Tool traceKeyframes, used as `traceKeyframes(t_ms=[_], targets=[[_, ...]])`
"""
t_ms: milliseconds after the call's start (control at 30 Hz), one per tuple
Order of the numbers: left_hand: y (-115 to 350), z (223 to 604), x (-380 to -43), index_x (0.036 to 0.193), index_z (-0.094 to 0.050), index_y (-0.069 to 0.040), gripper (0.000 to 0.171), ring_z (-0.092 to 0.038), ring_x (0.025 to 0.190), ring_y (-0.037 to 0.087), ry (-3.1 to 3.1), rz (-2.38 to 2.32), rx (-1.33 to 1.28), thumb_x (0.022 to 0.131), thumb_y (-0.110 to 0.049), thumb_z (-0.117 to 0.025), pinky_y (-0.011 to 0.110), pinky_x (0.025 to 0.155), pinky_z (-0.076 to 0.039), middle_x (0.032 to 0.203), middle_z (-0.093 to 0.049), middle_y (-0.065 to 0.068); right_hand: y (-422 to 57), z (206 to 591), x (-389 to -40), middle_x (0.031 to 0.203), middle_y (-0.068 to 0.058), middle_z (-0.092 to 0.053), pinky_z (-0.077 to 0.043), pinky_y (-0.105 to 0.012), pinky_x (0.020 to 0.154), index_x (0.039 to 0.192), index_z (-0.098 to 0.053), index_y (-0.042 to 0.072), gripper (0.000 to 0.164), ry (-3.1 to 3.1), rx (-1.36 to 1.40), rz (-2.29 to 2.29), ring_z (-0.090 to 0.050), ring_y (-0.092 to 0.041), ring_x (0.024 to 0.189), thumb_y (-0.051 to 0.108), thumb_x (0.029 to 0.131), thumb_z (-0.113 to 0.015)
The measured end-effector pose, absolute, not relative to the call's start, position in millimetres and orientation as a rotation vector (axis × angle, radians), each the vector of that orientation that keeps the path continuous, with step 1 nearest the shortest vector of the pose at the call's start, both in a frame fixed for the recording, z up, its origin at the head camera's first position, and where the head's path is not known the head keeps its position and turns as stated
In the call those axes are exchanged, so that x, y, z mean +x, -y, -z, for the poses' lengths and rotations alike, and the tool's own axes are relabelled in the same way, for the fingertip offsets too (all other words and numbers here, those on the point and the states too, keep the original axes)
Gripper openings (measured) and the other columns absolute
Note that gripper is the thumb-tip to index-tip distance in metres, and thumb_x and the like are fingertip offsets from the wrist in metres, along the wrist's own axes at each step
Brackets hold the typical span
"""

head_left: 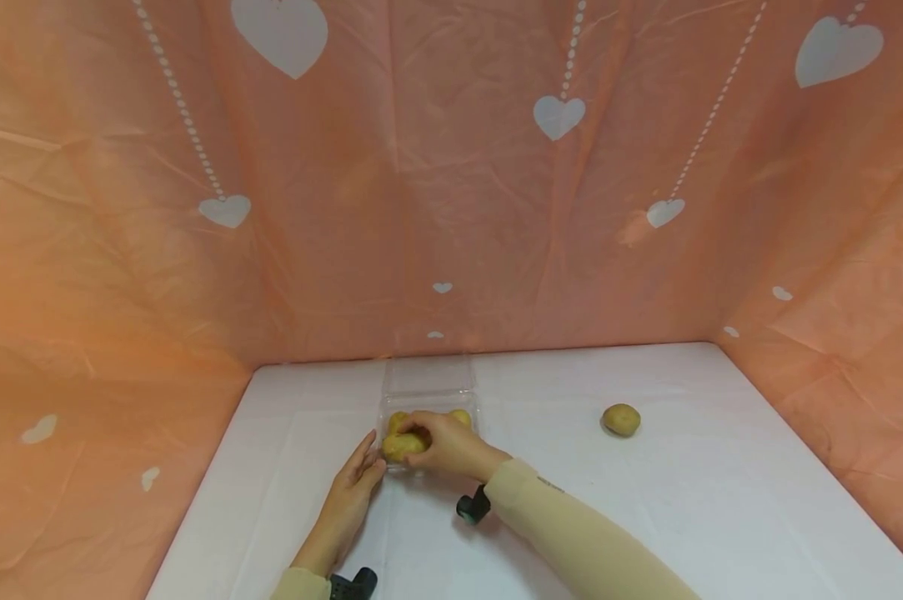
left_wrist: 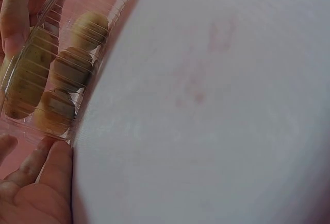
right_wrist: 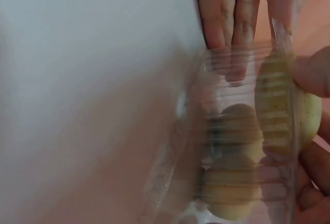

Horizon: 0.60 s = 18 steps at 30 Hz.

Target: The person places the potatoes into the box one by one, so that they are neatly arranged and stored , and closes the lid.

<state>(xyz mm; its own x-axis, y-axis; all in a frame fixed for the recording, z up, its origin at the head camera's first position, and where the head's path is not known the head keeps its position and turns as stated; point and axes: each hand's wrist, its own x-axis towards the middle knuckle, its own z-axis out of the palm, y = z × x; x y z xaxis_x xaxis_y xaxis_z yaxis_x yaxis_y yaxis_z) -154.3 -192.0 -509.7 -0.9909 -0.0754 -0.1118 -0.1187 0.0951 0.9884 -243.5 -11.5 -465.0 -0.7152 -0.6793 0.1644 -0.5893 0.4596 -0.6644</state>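
A clear plastic clamshell box stands at the back middle of the white table with its lid raised. My right hand grips a potato from above, at the front of the box. In the left wrist view that potato sits partly below the rim, above several other potatoes seen through the ribbed wall. My left hand rests its extended fingers against the box's left end. The right wrist view shows the thumb pressed on the potato and the left fingers touching the wall.
A single potato lies on the table to the right of the box. Behind the white tabletop hangs an orange cloth with white hearts, which also encloses both sides.
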Motion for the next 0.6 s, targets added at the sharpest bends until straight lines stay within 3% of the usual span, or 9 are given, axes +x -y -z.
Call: traceKeyframes(t_ms=[600], targets=[[190.9,506.9,-152.3,0.154,-0.027,-0.016,0.062,-0.033,0.137,0.034,-2.320,-2.089,-0.201,0.099,-0.027,-0.056,0.050,0.112,-0.026,0.147,-0.039,0.022,15.8,464.7,-246.4,0.120,0.003,-0.064,-0.045,-0.024,0.095,0.117,-0.066,0.016,0.036,-2.583,-1.124,0.954,-0.055,-0.007,0.110,0.023,0.084,-0.078]])
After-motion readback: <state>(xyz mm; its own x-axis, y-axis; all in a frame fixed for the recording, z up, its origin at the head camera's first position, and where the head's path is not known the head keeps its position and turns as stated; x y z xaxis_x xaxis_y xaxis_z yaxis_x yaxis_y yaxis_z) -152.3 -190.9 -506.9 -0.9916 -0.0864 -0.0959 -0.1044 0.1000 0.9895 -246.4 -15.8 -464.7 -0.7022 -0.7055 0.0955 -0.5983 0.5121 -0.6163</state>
